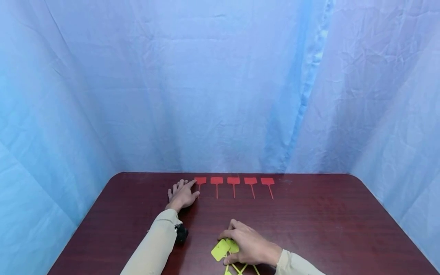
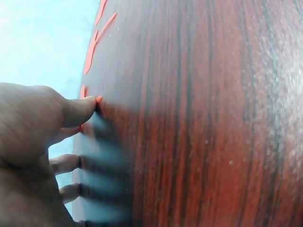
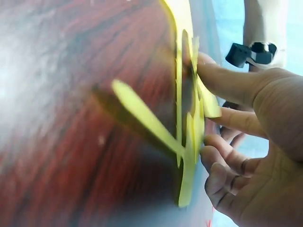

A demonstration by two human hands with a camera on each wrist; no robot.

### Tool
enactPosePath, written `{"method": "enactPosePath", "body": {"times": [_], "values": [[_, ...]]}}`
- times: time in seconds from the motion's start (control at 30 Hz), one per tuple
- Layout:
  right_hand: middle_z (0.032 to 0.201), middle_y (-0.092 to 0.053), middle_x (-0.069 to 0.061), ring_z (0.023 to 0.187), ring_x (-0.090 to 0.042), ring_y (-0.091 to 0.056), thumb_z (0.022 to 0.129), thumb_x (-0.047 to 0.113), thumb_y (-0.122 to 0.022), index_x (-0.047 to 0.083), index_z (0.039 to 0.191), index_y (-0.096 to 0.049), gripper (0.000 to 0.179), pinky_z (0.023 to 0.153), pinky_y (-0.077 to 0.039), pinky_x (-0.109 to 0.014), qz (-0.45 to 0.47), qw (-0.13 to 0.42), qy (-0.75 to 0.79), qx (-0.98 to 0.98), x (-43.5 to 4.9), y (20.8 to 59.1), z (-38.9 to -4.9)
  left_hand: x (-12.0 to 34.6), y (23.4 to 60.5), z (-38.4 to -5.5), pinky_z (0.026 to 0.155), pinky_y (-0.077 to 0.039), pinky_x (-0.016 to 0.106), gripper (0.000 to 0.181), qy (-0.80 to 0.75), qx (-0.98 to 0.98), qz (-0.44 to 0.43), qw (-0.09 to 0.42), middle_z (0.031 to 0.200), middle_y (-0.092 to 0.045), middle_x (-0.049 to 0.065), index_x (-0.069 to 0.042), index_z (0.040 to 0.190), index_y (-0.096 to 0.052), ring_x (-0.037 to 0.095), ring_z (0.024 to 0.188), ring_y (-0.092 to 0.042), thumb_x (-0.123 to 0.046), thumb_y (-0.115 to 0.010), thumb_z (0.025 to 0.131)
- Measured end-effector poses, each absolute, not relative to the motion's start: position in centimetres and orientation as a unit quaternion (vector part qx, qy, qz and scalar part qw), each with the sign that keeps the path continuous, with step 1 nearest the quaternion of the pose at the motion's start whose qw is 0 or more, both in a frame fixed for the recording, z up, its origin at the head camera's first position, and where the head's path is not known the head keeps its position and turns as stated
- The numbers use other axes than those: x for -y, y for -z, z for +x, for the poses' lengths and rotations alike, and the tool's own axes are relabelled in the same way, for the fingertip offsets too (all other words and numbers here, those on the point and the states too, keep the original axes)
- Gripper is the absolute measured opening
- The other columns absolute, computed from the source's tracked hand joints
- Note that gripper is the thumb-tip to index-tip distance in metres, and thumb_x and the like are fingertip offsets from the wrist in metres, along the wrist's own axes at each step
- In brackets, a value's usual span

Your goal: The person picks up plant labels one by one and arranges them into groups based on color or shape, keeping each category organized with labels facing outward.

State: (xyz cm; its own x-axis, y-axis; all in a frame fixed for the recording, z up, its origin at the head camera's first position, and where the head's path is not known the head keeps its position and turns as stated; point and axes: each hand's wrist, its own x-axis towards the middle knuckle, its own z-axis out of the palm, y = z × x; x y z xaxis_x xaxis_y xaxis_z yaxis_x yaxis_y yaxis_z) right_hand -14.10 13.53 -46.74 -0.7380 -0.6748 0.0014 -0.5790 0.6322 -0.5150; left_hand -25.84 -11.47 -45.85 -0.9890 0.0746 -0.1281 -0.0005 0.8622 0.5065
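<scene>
Head: five red tags (image 1: 233, 180) lay rowed at the desk's (image 1: 309, 221) far side; left hand (image 1: 183, 195), fingers spread, touched the leftmost tag (image 1: 201, 180), presumably to align it.

Left wrist: thumb met stem tip (image 2: 99, 99); grip wide, nothing clasped.

Right wrist: right hand's (image 3: 279, 170) grip pinched yellow tags (image 3: 189, 175) over the desk, probably to hold them bunched.

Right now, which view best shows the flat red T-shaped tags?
Head: all five flat red T-shaped tags show in one row. Left wrist gives three, at a slant, one cropped, one partly behind the left hand. Right wrist: only a red sliver at the bottom edge.
</scene>
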Motion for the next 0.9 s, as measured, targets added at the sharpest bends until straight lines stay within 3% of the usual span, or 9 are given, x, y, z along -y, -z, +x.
{"method": "enactPosePath", "body": {"times": [0.17,0.37,0.5,0.67,0.77,0.9], "values": [[0.093,-0.046,0.014,0.077,0.001,-0.043,0.08,0.04,-0.087,0.027,0.102,-0.071,0.03,0.067,-0.043,-0.017,-0.355,0.082,0.253,-0.896,-13.0,47.0,-14.1,11.5,46.0,-25.7,0.117,-0.01,0.068,0.056,-0.262,-0.962,0.02,0.069,0.157,-0.033,0.024,-0.013,0.155,-0.045,0.049,0.144,-0.024,-0.026,-0.06,0.103],[0.085,-0.054,0.017,0.073,0.003,-0.05,0.092,0.02,-0.077,0.022,0.095,-0.071,0.007,0.068,-0.047,-0.019,-0.349,0.12,0.327,-0.87,-12.6,46.6,-14.8,11.6,46.1,-25.8,0.115,-0.012,0.07,0.055,-0.255,-0.965,0.022,0.062,0.156,-0.034,0.023,-0.015,0.154,-0.047,0.05,0.142,-0.026,-0.028,-0.061,0.102],[0.075,-0.062,0.013,0.065,0.001,-0.057,0.094,0.006,-0.072,0.014,0.089,-0.072,0.01,0.061,-0.051,-0.019,-0.319,0.149,0.405,-0.844,-12.1,46.0,-15.7,11.7,46.0,-25.9,0.112,-0.015,0.072,0.055,-0.251,-0.966,0.018,0.057,0.154,-0.037,0.022,-0.016,0.153,-0.05,0.049,0.138,-0.03,-0.029,-0.063,0.101],[0.073,-0.067,-0.006,0.061,-0.016,-0.065,0.094,-0.002,-0.068,0.003,0.09,-0.073,0.008,0.058,-0.058,-0.033,-0.236,0.19,0.514,-0.803,-11.3,45.5,-17.9,11.8,46.1,-26.2,0.111,-0.017,0.072,0.054,-0.257,-0.965,0.012,0.054,0.154,-0.039,0.021,-0.017,0.151,-0.052,0.049,0.135,-0.032,-0.029,-0.066,0.1],[0.073,-0.068,-0.01,0.062,-0.021,-0.067,0.094,-0.004,-0.066,0.001,0.091,-0.073,0.009,0.059,-0.06,-0.037,-0.201,0.188,0.534,-0.799,-11.0,45.8,-19.7,11.9,46.2,-26.3,0.11,-0.017,0.072,0.054,-0.258,-0.964,0.01,0.054,0.153,-0.039,0.02,-0.018,0.151,-0.053,0.049,0.134,-0.033,-0.029,-0.066,0.099],[0.07,-0.069,-0.009,0.06,-0.018,-0.067,0.092,-0.005,-0.067,0.002,0.088,-0.073,0.01,0.057,-0.06,-0.034,-0.174,0.159,0.516,-0.823,-10.6,46.5,-21.5,11.8,46.3,-26.4,0.109,-0.017,0.072,0.054,-0.262,-0.964,0.011,0.052,0.153,-0.04,0.02,-0.019,0.151,-0.053,0.049,0.133,-0.033,-0.03,-0.067,0.099]]}}
